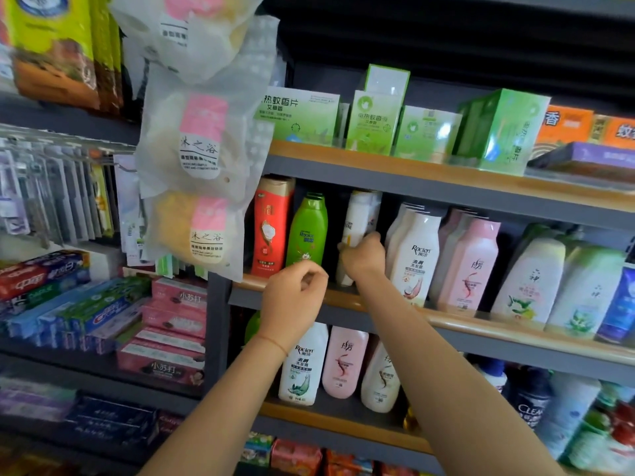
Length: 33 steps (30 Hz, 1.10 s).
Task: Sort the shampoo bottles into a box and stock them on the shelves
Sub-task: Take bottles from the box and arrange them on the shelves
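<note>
Right hand (362, 255) grips upright white bottle (360, 218), cap up.

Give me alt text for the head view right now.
The right hand grips a white bottle on the middle shelf, between a green bottle and a row of white Raclen bottles. The left hand hovers loosely curled, holding nothing, before the green bottle.
</note>
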Each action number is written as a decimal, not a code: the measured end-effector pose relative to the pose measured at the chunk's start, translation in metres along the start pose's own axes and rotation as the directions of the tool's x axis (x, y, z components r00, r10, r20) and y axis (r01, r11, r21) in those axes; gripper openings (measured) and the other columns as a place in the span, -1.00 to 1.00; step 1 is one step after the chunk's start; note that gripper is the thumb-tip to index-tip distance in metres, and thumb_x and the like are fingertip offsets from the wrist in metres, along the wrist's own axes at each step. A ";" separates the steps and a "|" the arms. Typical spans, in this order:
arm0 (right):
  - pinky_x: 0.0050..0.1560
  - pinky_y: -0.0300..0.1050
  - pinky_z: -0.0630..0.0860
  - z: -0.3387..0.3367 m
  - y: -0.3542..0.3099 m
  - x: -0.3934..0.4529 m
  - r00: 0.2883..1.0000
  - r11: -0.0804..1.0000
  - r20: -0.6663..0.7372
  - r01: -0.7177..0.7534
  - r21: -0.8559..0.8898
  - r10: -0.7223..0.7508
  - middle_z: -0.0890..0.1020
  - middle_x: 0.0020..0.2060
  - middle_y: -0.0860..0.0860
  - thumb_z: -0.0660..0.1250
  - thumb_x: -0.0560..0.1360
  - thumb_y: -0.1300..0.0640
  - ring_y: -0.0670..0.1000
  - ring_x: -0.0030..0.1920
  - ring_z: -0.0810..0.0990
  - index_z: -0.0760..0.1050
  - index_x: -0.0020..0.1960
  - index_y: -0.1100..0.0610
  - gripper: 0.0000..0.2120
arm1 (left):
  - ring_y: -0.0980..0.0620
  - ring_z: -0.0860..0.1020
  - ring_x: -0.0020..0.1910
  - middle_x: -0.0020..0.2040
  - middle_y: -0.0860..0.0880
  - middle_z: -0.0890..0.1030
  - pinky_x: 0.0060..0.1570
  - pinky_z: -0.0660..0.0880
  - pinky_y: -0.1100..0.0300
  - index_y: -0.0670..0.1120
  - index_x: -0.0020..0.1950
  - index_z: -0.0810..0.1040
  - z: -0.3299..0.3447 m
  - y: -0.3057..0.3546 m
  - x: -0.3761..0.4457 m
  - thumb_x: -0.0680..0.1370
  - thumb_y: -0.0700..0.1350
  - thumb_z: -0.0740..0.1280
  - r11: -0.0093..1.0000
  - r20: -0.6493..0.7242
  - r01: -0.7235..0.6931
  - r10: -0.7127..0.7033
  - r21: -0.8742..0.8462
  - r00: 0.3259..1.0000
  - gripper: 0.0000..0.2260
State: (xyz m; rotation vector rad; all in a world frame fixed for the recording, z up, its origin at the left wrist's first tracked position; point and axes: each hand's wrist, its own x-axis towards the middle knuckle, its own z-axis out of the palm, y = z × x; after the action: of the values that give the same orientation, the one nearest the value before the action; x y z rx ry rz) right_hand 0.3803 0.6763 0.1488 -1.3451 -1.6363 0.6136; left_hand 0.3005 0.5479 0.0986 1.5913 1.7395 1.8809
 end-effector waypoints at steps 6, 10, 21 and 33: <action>-0.01 -0.05 0.47 -0.013 0.004 -0.006 0.997 0.999 0.069 0.039 0.007 -0.040 0.60 0.08 0.21 0.34 0.52 0.24 0.21 0.15 0.59 0.26 0.28 0.28 -0.59 | 0.24 0.50 0.19 0.23 0.11 0.56 0.15 0.41 0.34 -0.01 0.31 0.53 0.032 0.021 -0.004 0.63 -0.14 0.27 0.971 0.106 0.066 -0.042 -0.232 0.993 -0.74; 0.07 -0.06 0.49 -0.018 0.007 -0.005 0.992 0.998 0.120 0.019 0.061 -0.026 0.61 0.12 0.18 0.38 0.51 0.14 0.17 0.15 0.59 0.37 0.24 0.27 -0.62 | 0.19 0.28 0.44 0.48 0.11 0.32 0.28 0.20 0.40 -0.03 0.59 0.19 0.046 0.036 0.012 0.70 -0.02 0.12 0.865 0.241 0.261 -0.169 -0.428 0.956 -0.56; 0.11 0.09 0.59 -0.008 0.015 -0.008 0.996 0.958 0.088 -0.038 0.283 0.013 0.65 -0.01 0.06 0.29 0.51 0.29 0.09 0.02 0.63 0.39 0.22 0.13 -0.70 | 0.01 0.62 -0.07 -0.04 -0.07 0.69 0.06 0.50 0.16 -0.10 0.09 0.63 0.077 0.038 0.072 0.66 0.20 0.10 0.618 0.313 0.512 -0.409 -0.596 0.857 -0.54; 0.44 0.02 0.26 -0.011 -0.003 -0.007 0.966 0.795 0.197 -0.252 0.551 0.170 0.35 0.48 0.12 0.11 0.55 -0.37 0.12 0.46 0.35 0.16 0.56 0.14 -0.22 | -0.01 0.51 0.31 0.37 -0.06 0.52 0.39 0.37 0.01 0.04 0.42 0.45 0.084 0.029 0.087 0.47 0.41 0.19 0.600 0.373 0.602 -0.474 -0.527 0.798 -0.35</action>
State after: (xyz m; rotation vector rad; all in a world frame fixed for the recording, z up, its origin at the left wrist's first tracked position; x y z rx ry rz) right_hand 0.3883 0.6673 0.1547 -1.0467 -1.2522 1.2513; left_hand 0.3388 0.6528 0.1539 0.8167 1.1250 1.6458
